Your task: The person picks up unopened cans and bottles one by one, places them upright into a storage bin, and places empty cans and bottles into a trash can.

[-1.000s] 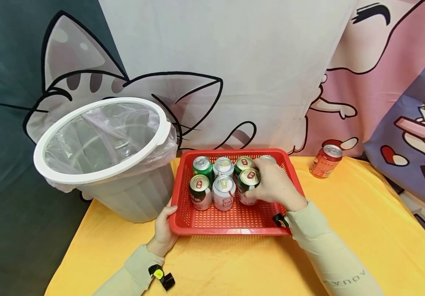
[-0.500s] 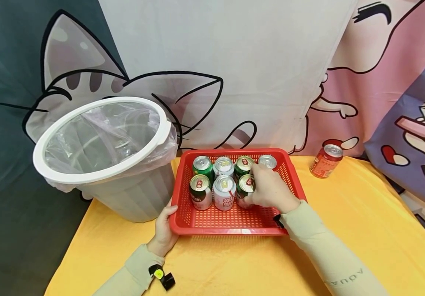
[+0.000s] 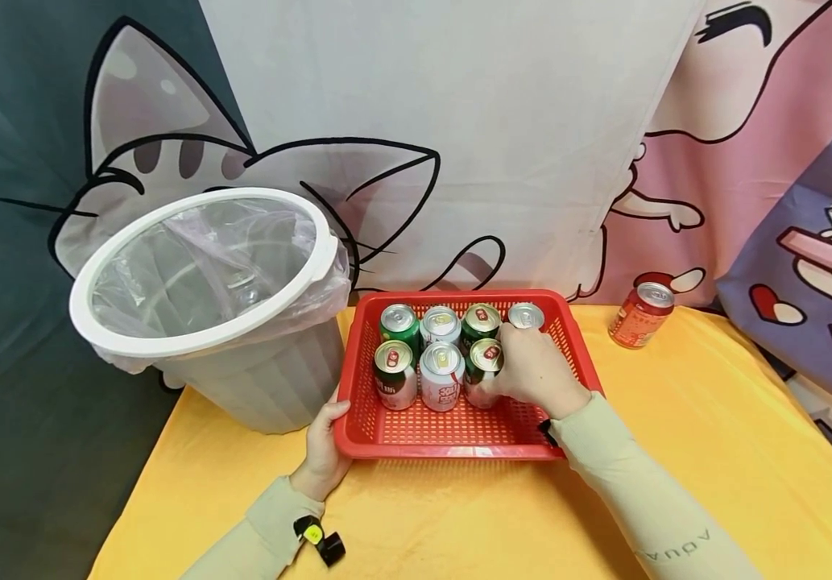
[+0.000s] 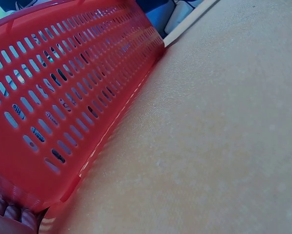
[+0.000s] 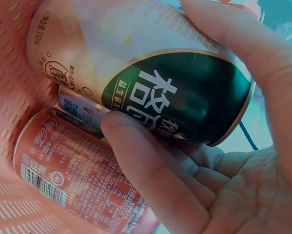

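Observation:
A red plastic basket holds two rows of drink cans. My right hand grips a green-and-white can at the right end of the front row, upright. In the right wrist view thumb and fingers wrap that can, and a red Coca-Cola can lies close by my fingers. Left of the gripped can stand a white can and another green-and-white can. My left hand holds the basket's left side, thumb on the rim; its fingertips show beneath the basket in the left wrist view.
Left of the basket stands a grey bin with a white rim and a clear liner. A red can stands on the yellow cloth to the right. A printed curtain hangs behind.
The gripped can has come down and left beside the white can, with my right hand still on it. The back-right can's top now shows fully. My left hand stays on the basket.

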Demonstrator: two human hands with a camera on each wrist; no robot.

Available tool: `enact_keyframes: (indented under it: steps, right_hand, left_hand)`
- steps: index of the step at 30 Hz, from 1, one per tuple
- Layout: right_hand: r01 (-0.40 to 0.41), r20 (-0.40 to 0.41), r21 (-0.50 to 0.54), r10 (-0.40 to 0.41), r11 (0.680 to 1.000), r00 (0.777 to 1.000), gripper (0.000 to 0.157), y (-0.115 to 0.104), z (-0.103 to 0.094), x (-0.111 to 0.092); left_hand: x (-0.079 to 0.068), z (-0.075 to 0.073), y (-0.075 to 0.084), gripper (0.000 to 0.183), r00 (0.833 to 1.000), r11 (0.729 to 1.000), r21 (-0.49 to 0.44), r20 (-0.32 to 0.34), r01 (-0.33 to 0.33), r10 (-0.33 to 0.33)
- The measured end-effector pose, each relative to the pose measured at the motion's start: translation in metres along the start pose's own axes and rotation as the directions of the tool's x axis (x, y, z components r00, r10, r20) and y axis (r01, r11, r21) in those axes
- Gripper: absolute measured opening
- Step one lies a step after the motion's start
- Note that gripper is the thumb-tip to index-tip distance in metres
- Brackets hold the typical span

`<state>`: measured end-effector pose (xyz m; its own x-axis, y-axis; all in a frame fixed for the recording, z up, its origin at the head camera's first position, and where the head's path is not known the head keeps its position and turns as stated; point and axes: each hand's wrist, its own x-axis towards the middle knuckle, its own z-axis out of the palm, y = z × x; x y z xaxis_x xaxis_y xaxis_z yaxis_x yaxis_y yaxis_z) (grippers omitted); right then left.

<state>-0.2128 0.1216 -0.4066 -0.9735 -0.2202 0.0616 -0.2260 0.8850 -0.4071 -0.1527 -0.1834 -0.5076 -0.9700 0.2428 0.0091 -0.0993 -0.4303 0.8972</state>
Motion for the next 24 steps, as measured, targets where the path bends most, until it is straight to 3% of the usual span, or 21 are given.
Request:
enact_keyframes:
  steps: [17,24]
  right_hand:
    - [0.047,0.009,-0.011,-0.046,0.999,0.999,0.093,0.0013,0.0004,0.0]
    - [0.055,0.018,-0.025,-0.055,0.998,0.998,0.078,0.0033,-0.0076,-0.004]
  left_hand:
    - [-0.0018,0.0006,0.0002,0.069,0.999,1.0,0.018,-0.04,0.006,-0.006]
    - [-0.0016,0.0006,-0.0022,0.068,0.999,1.0,0.023,-0.037,0.007,-0.006]
